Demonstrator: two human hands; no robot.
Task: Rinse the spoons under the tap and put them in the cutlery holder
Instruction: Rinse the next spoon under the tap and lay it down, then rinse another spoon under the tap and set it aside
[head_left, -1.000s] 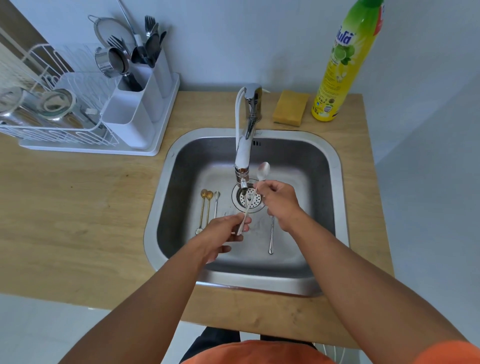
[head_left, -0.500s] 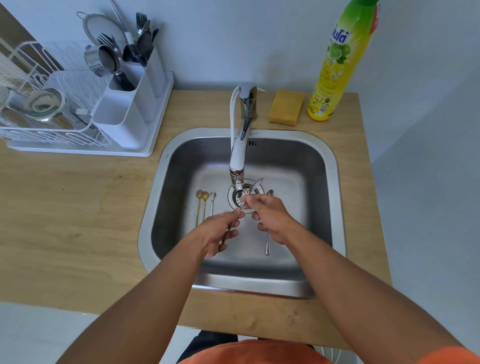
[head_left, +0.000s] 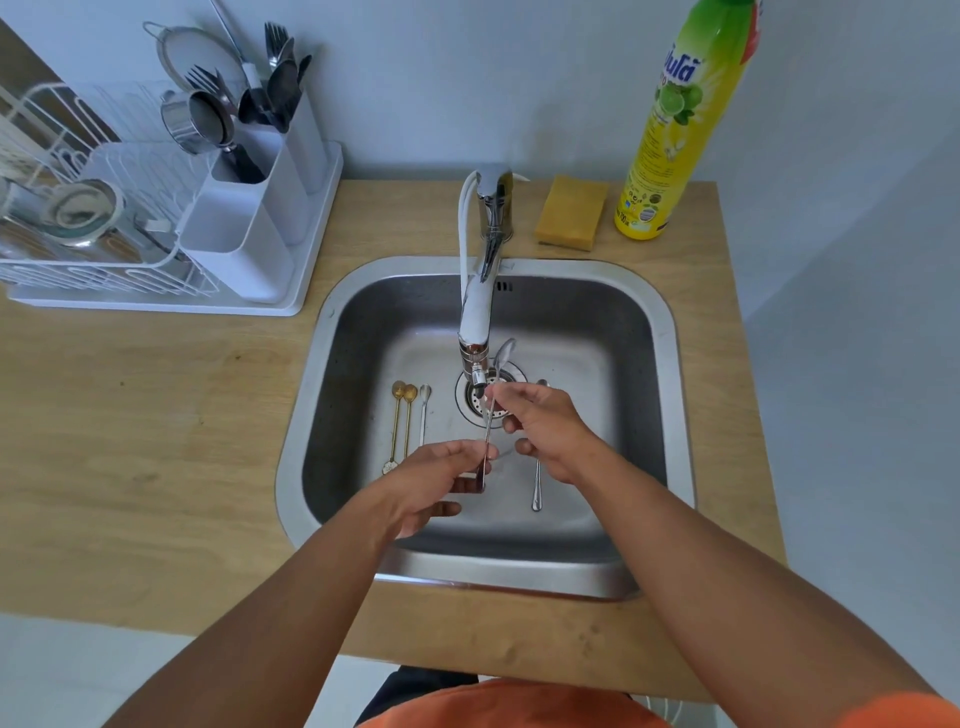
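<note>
Under the tap (head_left: 475, 312) I hold one long silver spoon (head_left: 503, 356), bowl up beside the spout. My left hand (head_left: 441, 480) pinches the low end of its handle. My right hand (head_left: 545, 426) pinches the handle higher up, just below the bowl. On the sink (head_left: 660, 332) floor lie two gold spoons (head_left: 400, 426) and a small silver spoon (head_left: 424, 410) to the left of the drain. Another silver spoon (head_left: 536, 488) lies under my right hand. The white cutlery holder (head_left: 249, 218) stands at the back left with forks and spoons in its rear compartments.
A white dish rack (head_left: 88, 244) with metal cups sits left of the holder on a white tray. A yellow sponge (head_left: 571, 218) and a tall yellow-green soap bottle (head_left: 675, 119) stand behind the sink on the wooden counter (head_left: 130, 415).
The spoon's bowl dipped toward the drain half a second ago and is now raised again beside the spout. Both hands kept their hold on it.
</note>
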